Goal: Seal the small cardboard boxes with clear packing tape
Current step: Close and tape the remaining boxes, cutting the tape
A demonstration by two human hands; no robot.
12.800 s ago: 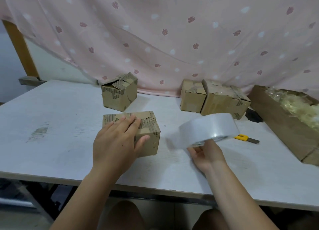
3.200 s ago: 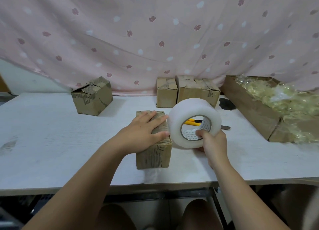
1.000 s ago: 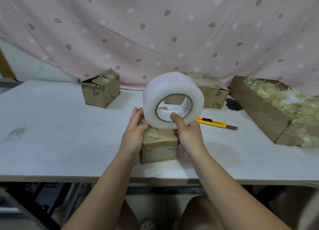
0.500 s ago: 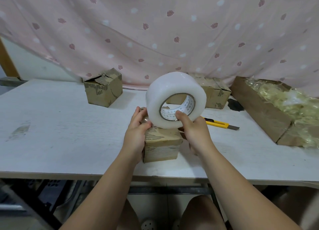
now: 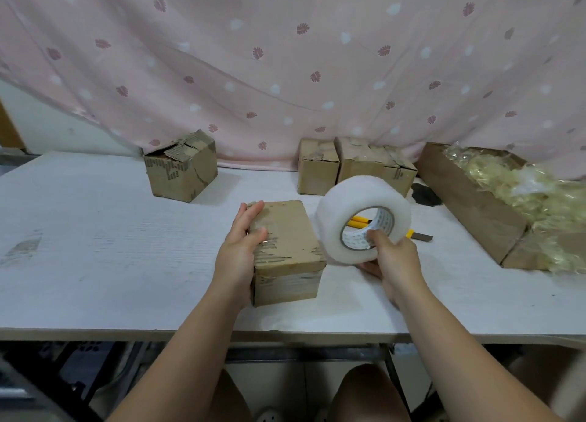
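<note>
The small cardboard box [image 5: 287, 247] sits flaps-closed on the white counter [image 5: 95, 247], near its front edge, one short end facing the person. The left hand [image 5: 241, 247] lies flat against the box's left side, fingers straight along the upper left edge and thumb resting on the top; nothing is curled around it. Just right of the box, the right hand [image 5: 393, 260] grips the roll of clear packing tape [image 5: 348, 196], thumb hooked into the core and fingers wrapped beneath the outer rim. The roll is held on edge, its open core facing the camera, close beside the box; whether it touches the box cannot be told. Farther right of the box, partly hidden by the roll, a yellow utility knife [image 5: 418, 236] lies on the counter. Behind the box and to its left stands a carton with ragged, half-open flaps [image 5: 180, 171]. Directly behind the box, two more small cartons [image 5: 317, 168] stand side by side against the pink patterned curtain [image 5: 285, 57]. Well to the right of the box, a long brown cardboard tray [image 5: 469, 199] holds crumpled clear plastic film [image 5: 523, 193].
</note>
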